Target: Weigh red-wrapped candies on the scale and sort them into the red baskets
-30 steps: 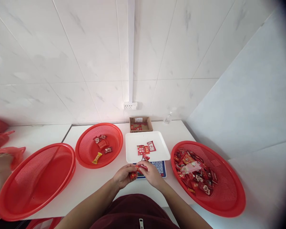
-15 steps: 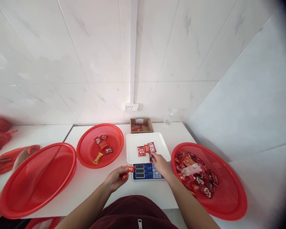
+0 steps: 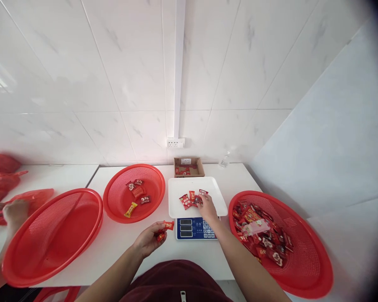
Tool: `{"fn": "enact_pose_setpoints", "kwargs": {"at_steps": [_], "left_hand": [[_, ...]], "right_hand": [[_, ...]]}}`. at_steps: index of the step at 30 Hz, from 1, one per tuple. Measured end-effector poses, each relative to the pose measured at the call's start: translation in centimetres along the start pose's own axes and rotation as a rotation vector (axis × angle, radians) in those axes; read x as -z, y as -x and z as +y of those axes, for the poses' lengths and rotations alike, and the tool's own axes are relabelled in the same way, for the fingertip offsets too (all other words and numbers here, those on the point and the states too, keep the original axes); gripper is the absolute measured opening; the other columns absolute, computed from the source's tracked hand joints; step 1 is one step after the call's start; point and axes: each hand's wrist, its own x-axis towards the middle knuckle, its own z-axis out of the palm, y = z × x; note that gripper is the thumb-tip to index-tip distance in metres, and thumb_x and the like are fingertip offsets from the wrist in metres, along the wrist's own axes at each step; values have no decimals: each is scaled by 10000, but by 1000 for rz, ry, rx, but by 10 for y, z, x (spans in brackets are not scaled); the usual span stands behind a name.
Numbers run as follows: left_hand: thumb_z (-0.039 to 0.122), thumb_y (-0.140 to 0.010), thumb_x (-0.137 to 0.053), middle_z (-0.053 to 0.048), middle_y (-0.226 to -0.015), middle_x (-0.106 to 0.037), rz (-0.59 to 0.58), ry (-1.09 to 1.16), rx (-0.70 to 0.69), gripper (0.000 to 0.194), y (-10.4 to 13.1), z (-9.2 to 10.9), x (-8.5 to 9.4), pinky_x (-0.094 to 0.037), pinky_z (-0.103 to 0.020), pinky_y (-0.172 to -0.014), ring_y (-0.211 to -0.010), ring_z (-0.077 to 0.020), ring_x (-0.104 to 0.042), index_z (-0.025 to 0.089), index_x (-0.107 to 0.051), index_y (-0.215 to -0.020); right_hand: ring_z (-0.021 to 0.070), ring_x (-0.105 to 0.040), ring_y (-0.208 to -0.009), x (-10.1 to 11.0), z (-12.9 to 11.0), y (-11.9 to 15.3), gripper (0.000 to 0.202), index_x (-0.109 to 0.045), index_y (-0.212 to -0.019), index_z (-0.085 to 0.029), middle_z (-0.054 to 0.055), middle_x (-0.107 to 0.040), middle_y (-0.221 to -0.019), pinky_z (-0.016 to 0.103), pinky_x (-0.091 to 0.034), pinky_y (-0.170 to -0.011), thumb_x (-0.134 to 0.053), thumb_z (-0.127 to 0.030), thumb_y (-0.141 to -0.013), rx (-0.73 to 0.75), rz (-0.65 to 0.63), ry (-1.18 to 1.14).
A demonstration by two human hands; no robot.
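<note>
White marbled tile wall point(image 3: 141, 63) behind white flat tabletop point(image 3: 122, 239). R hand point(image 3: 208, 208) over white square scale tray point(image 3: 176, 184), fingers bent onto small shiny dark-red pkt point(image 3: 198, 200); pinch or light touch, can't tell. Pkt's at fingertips, fwd-left of R palm, long axis part hidden; R hand nearer, L well apart. L hand point(image 3: 148, 240), near blue scale base point(image 3: 198, 226), pinches narrow bright-red pkt point(image 3: 169, 225), axis approx sideways; 1 more red-yellow pkt point(image 3: 161, 237) lower in same hand. Counts: approx 4 pkts visible on tray, 5 in mid round red mesh basket point(image 3: 156, 184); 3 such baskets.
</note>
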Motion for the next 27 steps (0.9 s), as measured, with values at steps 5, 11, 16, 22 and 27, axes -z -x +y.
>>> {"fn": "enact_pose_setpoints", "kwargs": {"at_steps": [5, 11, 16, 22, 27], "left_hand": [[71, -677, -690, 3, -606, -608, -26, -75, -24, 132, 0, -1, 2, -459, -179, -554, -522, -68, -550, 154, -597, -719], [183, -609, -750, 27, -596, -600, -101, -370, -195, 203, -1, -11, -7, -352, -201, -518, -497, -59, -484, 149, -601, -743], [294, -586, -775, 26, -620, -594, -183, -482, -171, 298, -3, -20, -23, -339, -214, -530, -525, -70, -484, 149, -596, -775], [456, -616, -748, 24, -680, -586, -65, -407, -66, 389, -1, -17, -26, -381, -183, -521, -517, -49, -482, 170, -556, -797], [520, -682, -673, 28, -656, -558, -17, -386, -8, 410, -1, -11, -20, -216, -121, -388, -433, -13, -360, 170, -561, -863]], "right_hand": [[248, -469, -1206, 13, -15, 7, 382, -616, -1134, -137, 145, -530, -1260, 410, -345, -1042, -492, -122, -774, 40, -41, -30], [209, -616, -980, 24, -63, 63, 371, -634, -1107, -173, 99, -662, -1096, 367, -471, -880, -523, -388, -826, 120, -516, -447], [159, -625, -676, 24, -76, 95, 331, -663, -915, -148, 46, -683, -773, 283, -490, -642, -535, -432, -802, -3, -683, -598], [187, -614, -658, 33, -19, 73, 376, -641, -855, -161, 44, -657, -721, 302, -490, -607, -509, -504, -777, -237, -324, -532], [215, -651, -797, 44, 16, 53, 397, -592, -1108, -166, 105, -676, -995, 327, -520, -666, -491, -374, -786, -392, -135, -528]]}}
